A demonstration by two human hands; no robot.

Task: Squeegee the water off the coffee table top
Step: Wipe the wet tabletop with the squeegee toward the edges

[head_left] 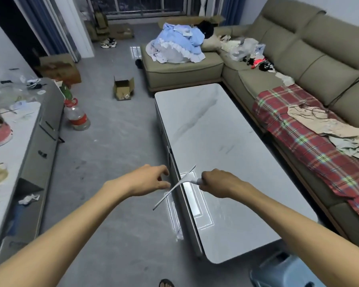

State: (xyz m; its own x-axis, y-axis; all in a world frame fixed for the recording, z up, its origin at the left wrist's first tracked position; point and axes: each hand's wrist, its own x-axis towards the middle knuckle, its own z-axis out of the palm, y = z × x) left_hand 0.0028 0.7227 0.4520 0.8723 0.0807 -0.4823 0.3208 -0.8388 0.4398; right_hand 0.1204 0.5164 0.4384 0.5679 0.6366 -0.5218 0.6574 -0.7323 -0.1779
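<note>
A long white marble-look coffee table (214,129) runs away from me in the middle of the room. My right hand (218,182) grips the handle of a white squeegee (175,186). Its thin blade hangs tilted over the table's near left edge, partly above the floor. My left hand (151,179) hovers just left of the blade with loosely curled fingers, holding nothing. A bright ceiling-light reflection lies on the table top under the squeegee. I cannot make out water on the surface.
An olive corner sofa (298,59) with a red plaid blanket (311,141) and piled clothes borders the table's right and far sides. A cluttered TV cabinet (29,141) lines the left. A water jug (77,117) and small cardboard box (122,88) stand on the grey floor. A blue stool (286,270) sits near right.
</note>
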